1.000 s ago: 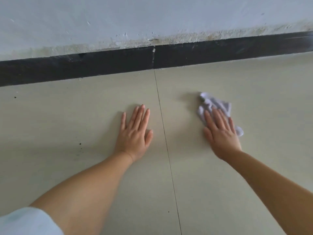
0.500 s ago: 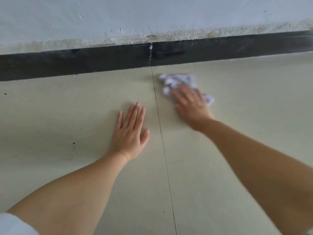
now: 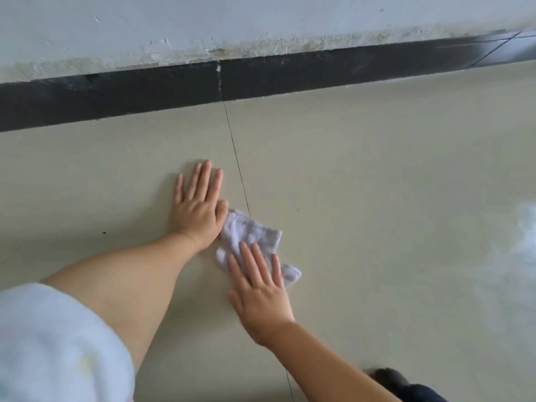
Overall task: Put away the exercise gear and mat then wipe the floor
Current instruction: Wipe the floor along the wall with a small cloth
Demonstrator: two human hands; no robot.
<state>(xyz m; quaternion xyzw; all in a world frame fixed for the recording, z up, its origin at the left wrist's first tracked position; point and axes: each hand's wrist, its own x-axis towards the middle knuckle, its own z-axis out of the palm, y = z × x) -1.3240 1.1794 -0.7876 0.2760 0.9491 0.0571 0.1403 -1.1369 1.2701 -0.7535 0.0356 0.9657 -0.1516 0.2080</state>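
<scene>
Near edge first: pale sleeve [image 3: 58, 343] low on the left, a dark thing [image 3: 406, 384] low on the right, too cut off to name.

Landmark = tile line [image 3: 237, 163], the thin dark seam running from the wall side toward the body.

Right hand [image 3: 261, 297] flat, fingers spread wide, pressing down on the white cloth [image 3: 249, 236]. Not pinching, not curled; just palm & fingers on top, w/ fingertips on the cloth's near half. Cloth sits right at the tile line, mostly on its near end, crumpled, one corner poking out to the right of the fingers.

Left hand [image 3: 200, 210] just left of the tile line, open & flat on the floor [image 3: 377, 198], holding nothing, propping up the body. Thumb side touching the cloth's far corner.

Farther up: tile line meets the dark skirting [image 3: 116, 97] at the wall [image 3: 261, 21]. Crumbly, stained paint where wall meets skirting. Small dark specks on the floor well left of the tile line.

No mat or gear in view, so prob. the wiping part of the job.

How to do it well, as a guess:
- Press w/ the whole palm, not just fingertips, so the cloth doesn't bunch up.
- Smooth the cloth out flat for more wiping area.
- Go in long rows next to the tile line, each row overlapping a bit.
- Shift the left hand away so the cloth doesn't bump it.
- Get the specks on the left & the strip by the skirting too.
</scene>
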